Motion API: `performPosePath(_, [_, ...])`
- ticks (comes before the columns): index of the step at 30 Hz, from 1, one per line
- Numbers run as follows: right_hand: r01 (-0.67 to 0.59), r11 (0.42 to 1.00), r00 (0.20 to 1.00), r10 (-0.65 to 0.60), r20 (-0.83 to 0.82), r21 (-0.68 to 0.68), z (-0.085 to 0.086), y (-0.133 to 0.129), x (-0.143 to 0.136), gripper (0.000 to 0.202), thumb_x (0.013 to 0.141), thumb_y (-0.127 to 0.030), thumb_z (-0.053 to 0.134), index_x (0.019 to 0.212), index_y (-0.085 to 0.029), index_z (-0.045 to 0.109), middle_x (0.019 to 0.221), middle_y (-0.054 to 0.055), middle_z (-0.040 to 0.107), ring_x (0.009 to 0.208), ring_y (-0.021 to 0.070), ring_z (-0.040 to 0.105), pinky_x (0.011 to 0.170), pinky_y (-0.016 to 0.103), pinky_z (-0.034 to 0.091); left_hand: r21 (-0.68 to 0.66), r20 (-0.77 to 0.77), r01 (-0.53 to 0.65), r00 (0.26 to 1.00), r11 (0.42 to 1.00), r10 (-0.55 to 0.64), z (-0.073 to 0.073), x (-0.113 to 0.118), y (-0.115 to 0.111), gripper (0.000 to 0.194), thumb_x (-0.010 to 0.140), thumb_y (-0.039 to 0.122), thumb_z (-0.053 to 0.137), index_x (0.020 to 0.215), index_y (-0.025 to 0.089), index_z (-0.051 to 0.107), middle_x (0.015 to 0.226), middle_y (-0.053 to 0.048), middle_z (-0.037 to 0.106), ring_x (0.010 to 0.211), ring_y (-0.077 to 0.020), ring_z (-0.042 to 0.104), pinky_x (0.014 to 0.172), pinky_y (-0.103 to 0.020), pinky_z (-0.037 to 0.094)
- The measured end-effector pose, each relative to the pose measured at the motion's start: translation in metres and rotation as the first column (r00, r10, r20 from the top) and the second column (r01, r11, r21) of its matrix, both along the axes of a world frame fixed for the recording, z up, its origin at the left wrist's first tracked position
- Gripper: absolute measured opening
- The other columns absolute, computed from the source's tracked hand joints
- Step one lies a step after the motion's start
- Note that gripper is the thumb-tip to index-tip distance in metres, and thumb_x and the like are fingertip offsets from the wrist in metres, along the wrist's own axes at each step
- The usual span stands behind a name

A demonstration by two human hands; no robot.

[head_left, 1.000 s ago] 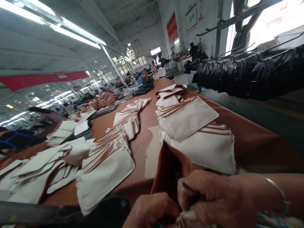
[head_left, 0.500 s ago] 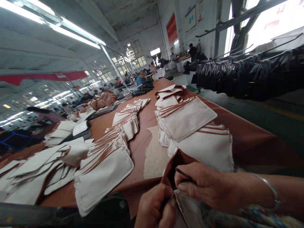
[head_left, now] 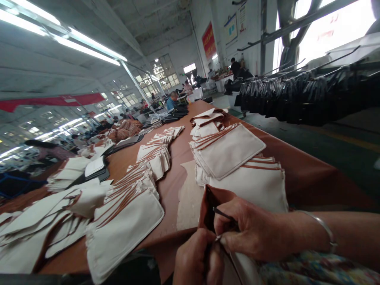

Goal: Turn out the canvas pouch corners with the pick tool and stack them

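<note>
My left hand (head_left: 197,257) is closed in a pinch on the edge of a white pouch with brown lining (head_left: 221,194). The pouch's mouth stands spread apart near the front of the table. Against the left fingertips, my right hand (head_left: 258,229) is closed around a thin dark tool (head_left: 223,213); one dark end sticks out above the thumb, and its kind is not clear. Just beyond the hands lies a pile of white pouches (head_left: 252,186) with brown edges. Where the fingers meet, the tool's working tip is hidden.
A long row of overlapping white pouches (head_left: 124,229) lies left of the hands, with more white pieces (head_left: 26,221) farther left. The table (head_left: 308,174) has a brown covering. Black items (head_left: 297,103) hang on a rack at right. A co-worker (head_left: 172,101) sits farther back.
The right fingers have closed in against the left fingertips at the pouch's edge. The whole view has shifted slightly, with the table moving left in the picture.
</note>
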State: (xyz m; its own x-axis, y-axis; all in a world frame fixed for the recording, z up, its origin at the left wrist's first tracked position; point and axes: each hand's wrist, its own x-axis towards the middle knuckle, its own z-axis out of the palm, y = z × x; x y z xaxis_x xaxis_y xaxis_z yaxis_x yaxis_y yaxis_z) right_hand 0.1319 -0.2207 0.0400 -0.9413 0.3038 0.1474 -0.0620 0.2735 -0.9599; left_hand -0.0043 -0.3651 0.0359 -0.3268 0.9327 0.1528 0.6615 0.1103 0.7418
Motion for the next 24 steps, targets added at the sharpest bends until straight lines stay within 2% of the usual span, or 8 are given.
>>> performPosePath(3, [-0.019, 0.999, 0.995, 0.022, -0.093, 0.037, -0.002, 0.002, 0.003, 0.011, 0.073, -0.007, 0.057, 0.078, -0.016, 0.06, 0.073, -0.001, 0.062, 0.064, 0.0109, 0.054, 0.058, 0.019, 0.042, -0.081, 0.272, 0.011, 0.962, 0.997, 0.011, -0.001, -0.003, 0.003, 0.03, 0.086, 0.043, 0.06, 0.068, 0.019, 0.062, 0.062, 0.001, 0.053, 0.059, -0.0146, 0.048, 0.057, -0.025, 0.034])
performPosePath(7, [-0.062, 0.943, 0.947, 0.159, -0.279, 0.327, -0.012, 0.012, 0.006, 0.012, 0.081, -0.009, 0.052, 0.085, -0.016, 0.061, 0.083, 0.005, 0.063, 0.074, 0.0146, 0.058, 0.067, 0.024, 0.044, -0.234, 0.636, 0.031, 0.761, 0.972, 0.129, -0.007, -0.013, 0.002, 0.05, 0.083, 0.064, 0.055, 0.069, 0.017, 0.064, 0.06, 0.001, 0.05, 0.057, -0.0138, 0.042, 0.054, -0.025, 0.033])
performPosePath(11, [-0.058, 0.804, 0.908, 0.289, -0.304, 0.592, -0.025, 0.022, 0.007, 0.016, 0.081, -0.012, 0.05, 0.091, -0.016, 0.062, 0.079, 0.006, 0.059, 0.071, 0.0164, 0.053, 0.062, 0.026, 0.039, -0.286, 0.666, -0.022, 0.714, 0.958, 0.216, -0.017, -0.018, 0.005, 0.055, 0.084, 0.067, 0.057, 0.07, 0.015, 0.07, 0.061, 0.0, 0.055, 0.057, -0.0133, 0.043, 0.052, -0.025, 0.032])
performPosePath(15, [0.016, 0.729, 0.903, 0.284, -0.323, 0.685, -0.029, 0.025, 0.008, 0.015, 0.084, -0.012, 0.049, 0.089, -0.015, 0.063, 0.08, 0.006, 0.058, 0.067, 0.0153, 0.047, 0.057, 0.027, 0.034, -0.301, 0.816, 0.161, 0.554, 0.94, 0.166, -0.026, -0.019, 0.013, 0.053, 0.074, 0.066, 0.072, 0.072, 0.013, 0.063, 0.056, 0.004, 0.046, 0.051, -0.0077, 0.031, 0.051, -0.022, 0.022])
performPosePath(16, [0.024, 0.724, 0.901, 0.283, -0.328, 0.689, -0.029, 0.026, 0.008, 0.015, 0.086, -0.013, 0.048, 0.088, -0.015, 0.063, 0.08, 0.006, 0.057, 0.066, 0.0149, 0.046, 0.057, 0.026, 0.034, -0.311, 0.822, 0.191, 0.545, 0.931, 0.163, -0.027, -0.02, 0.015, 0.053, 0.072, 0.065, 0.074, 0.073, 0.013, 0.061, 0.058, 0.004, 0.045, 0.052, -0.0072, 0.031, 0.051, -0.022, 0.021])
performPosePath(21, [0.014, 0.752, 0.895, 0.284, -0.344, 0.659, -0.033, 0.027, 0.007, 0.013, 0.087, -0.014, 0.048, 0.086, -0.016, 0.062, 0.08, 0.006, 0.058, 0.067, 0.015, 0.048, 0.057, 0.026, 0.036, -0.317, 0.664, 0.235, 0.747, 0.919, 0.037, -0.019, -0.02, 0.018, 0.053, 0.077, 0.065, 0.07, 0.073, 0.014, 0.056, 0.066, 0.002, 0.044, 0.06, -0.0089, 0.032, 0.054, -0.023, 0.021])
performPosePath(23, [-0.032, 0.84, 0.893, 0.268, -0.363, 0.541, -0.034, 0.028, 0.008, 0.011, 0.086, -0.013, 0.051, 0.089, -0.015, 0.061, 0.082, 0.007, 0.06, 0.072, 0.0153, 0.052, 0.062, 0.025, 0.04, -0.292, 0.554, 0.237, 0.832, 0.927, -0.039, -0.012, -0.019, 0.017, 0.051, 0.082, 0.064, 0.063, 0.074, 0.014, 0.057, 0.067, 0.002, 0.044, 0.062, -0.0103, 0.034, 0.056, -0.024, 0.023])
performPosePath(24, [-0.086, 0.903, 0.906, 0.247, -0.344, 0.422, -0.034, 0.029, 0.009, 0.01, 0.087, -0.015, 0.054, 0.093, -0.014, 0.061, 0.085, 0.007, 0.061, 0.075, 0.0153, 0.054, 0.064, 0.024, 0.042, -0.274, 0.499, 0.24, 0.864, 0.931, -0.075, -0.009, -0.018, 0.016, 0.049, 0.085, 0.062, 0.061, 0.074, 0.014, 0.058, 0.067, 0.002, 0.045, 0.063, -0.0107, 0.036, 0.056, -0.025, 0.024])
